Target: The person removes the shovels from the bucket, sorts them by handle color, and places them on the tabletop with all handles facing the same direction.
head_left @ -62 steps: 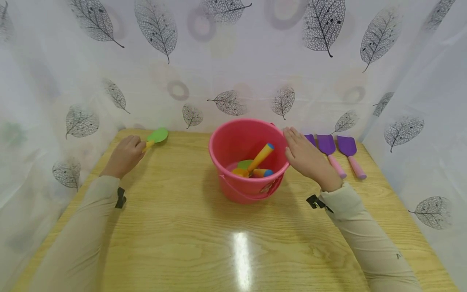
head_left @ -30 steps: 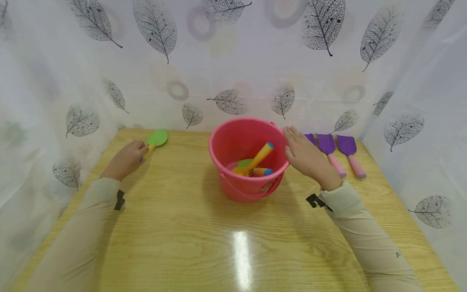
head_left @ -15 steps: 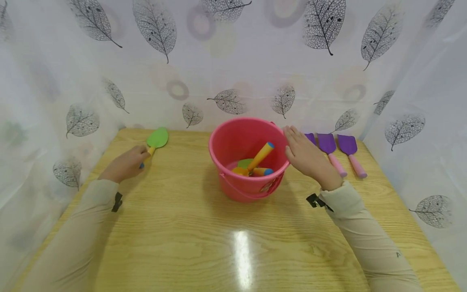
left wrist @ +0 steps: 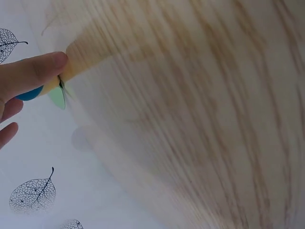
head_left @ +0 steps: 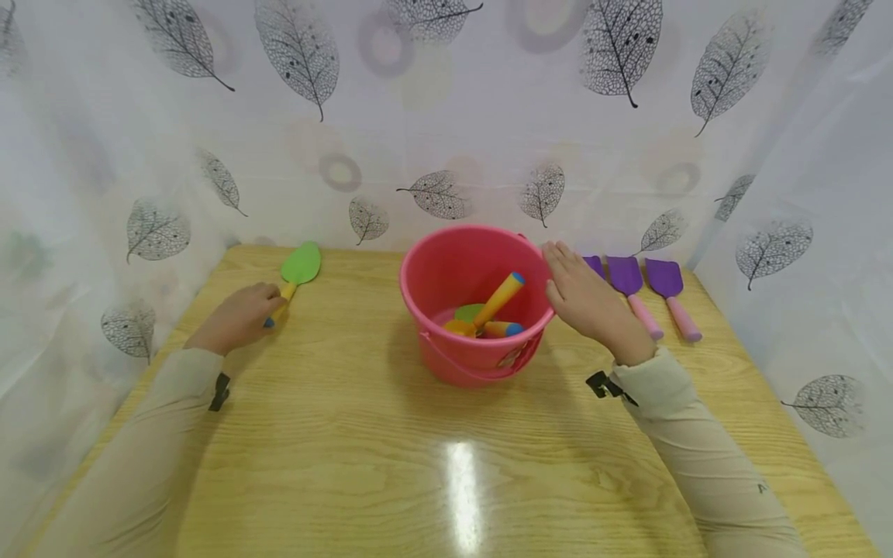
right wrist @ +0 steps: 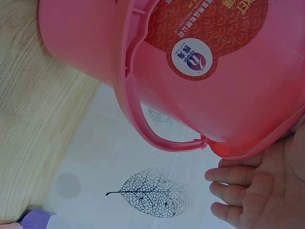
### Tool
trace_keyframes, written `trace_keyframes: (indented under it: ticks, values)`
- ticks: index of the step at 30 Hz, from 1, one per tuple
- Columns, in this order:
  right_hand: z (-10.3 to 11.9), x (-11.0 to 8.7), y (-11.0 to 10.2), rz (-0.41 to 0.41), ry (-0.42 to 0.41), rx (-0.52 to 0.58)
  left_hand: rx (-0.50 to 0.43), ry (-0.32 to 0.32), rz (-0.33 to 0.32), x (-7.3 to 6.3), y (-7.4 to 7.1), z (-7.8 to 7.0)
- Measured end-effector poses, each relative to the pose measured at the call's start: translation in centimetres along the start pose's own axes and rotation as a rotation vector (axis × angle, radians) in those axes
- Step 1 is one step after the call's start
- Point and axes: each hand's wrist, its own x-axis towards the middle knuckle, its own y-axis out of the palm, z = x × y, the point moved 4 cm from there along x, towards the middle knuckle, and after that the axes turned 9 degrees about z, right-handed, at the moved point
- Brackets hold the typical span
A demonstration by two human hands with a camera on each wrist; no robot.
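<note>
My left hand (head_left: 237, 318) pinches the yellow, blue-ended handle of a toy shovel (head_left: 301, 264) at the table's far left. Its green blade points to the back wall. In the left wrist view, the left fingers (left wrist: 33, 74) lie over the handle, with its blue end (left wrist: 31, 94) below them. My right hand (head_left: 586, 301) has straight fingers resting against the rim of a pink bucket (head_left: 446, 358). Inside stand yellow-handled toy shovels (head_left: 499, 301) with blue ends, partly hidden by the wall. From the right wrist, the palm (right wrist: 267, 191) touches the rim beside the bucket's handle (right wrist: 136, 112).
Purple shovels with pink handles (head_left: 682, 319) lie side by side at the back right, one partly behind the right hand. A white curtain (head_left: 446, 101) with leaf prints surrounds the back and sides of the wooden table (head_left: 335, 434).
My left hand has moved slightly down and toward me, and the green-bladed shovel has turned, its blade pointing more toward the back. The right hand and bucket have stayed in place.
</note>
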Motion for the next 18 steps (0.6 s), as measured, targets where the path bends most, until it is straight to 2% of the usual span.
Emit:
trace_keyframes:
  ticks: [6, 18]
  values:
    - [0.05, -0.06, 0.0, -0.005, -0.001, 0.0, 0.046, -0.034, -0.001, -0.09, 0.31, 0.34]
    - [0.0, -0.08, 0.06, -0.005, -0.001, 0.005, 0.085, -0.021, -0.055, -0.3, 0.13, 0.26]
